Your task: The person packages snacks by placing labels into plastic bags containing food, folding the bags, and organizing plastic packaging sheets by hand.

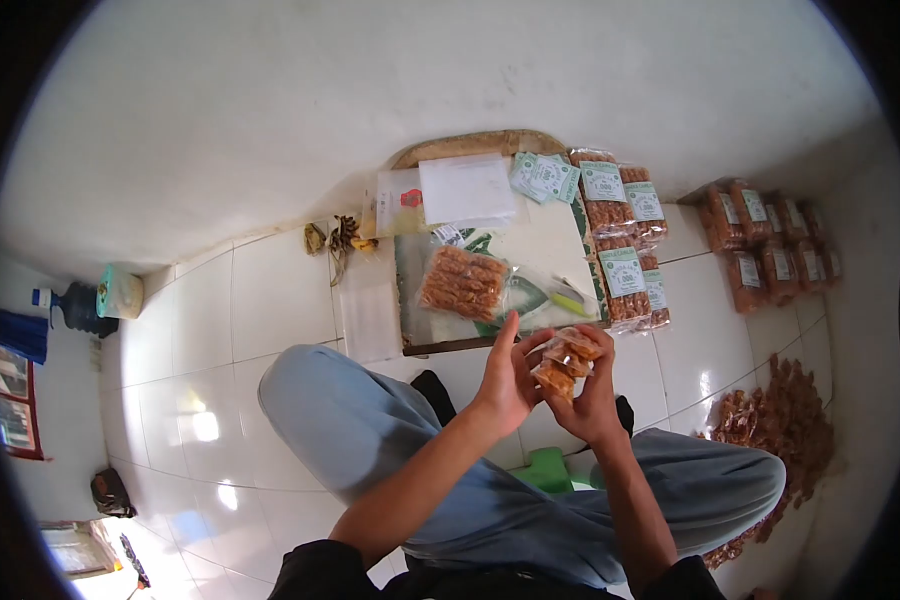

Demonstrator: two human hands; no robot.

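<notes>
Small clear packets of orange-brown snack (pixel 567 362) are bunched between my two hands above the near edge of the low table. My right hand (pixel 592 405) is closed round their right side. On the other side, my left hand (pixel 507 385) has its fingers against the packets and its thumb raised apart; part of its grip is hidden. Just beyond lies a larger clear bag (pixel 465 283) filled with rows of similar packets, on the table top (pixel 530 245). A knife or cutter with a yellow-green handle (pixel 567 303) rests to the right of that bag.
Clear plastic sheets (pixel 467 190) and printed labels (pixel 545 178) lie at the table's far side. Labelled bags (pixel 622 270) line its right edge; more bags (pixel 760 230) are stacked by the wall. Loose packets (pixel 785 425) pile on the floor at right. A green stool (pixel 547 470) is between my legs.
</notes>
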